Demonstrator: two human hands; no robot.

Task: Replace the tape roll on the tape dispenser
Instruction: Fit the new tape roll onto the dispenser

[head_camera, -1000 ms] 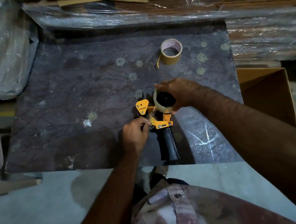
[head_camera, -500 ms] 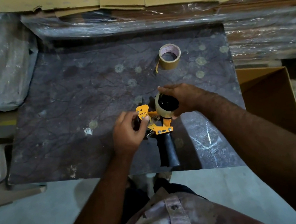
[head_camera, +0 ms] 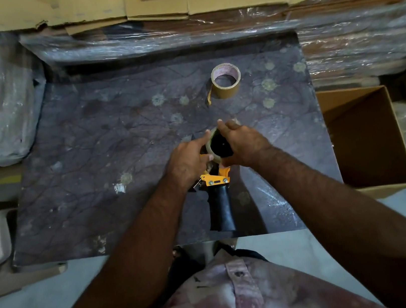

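Head cam: left hand (head_camera: 186, 159) is moving up off dispenser (head_camera: 217, 188) frame, now pinching mounted roll (head_camera: 215, 147) w/ right hand (head_camera: 244, 145), frame center. Prob seating or pulling it; brown roll (head_camera: 225, 80) is sitting apart, upper center.

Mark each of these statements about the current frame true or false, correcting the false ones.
1. Both hands are on the roll mounted on the tape dispenser. True: the left hand and right hand touch the mounted roll on the tape dispenser.
2. The brown tape roll lies apart from the hands, farther up the dark slab. True.
3. The dispenser's black handle points away from the person. False: the handle points toward the person.
4. The open cardboard box sits left of the slab. False: the cardboard box is to its right.
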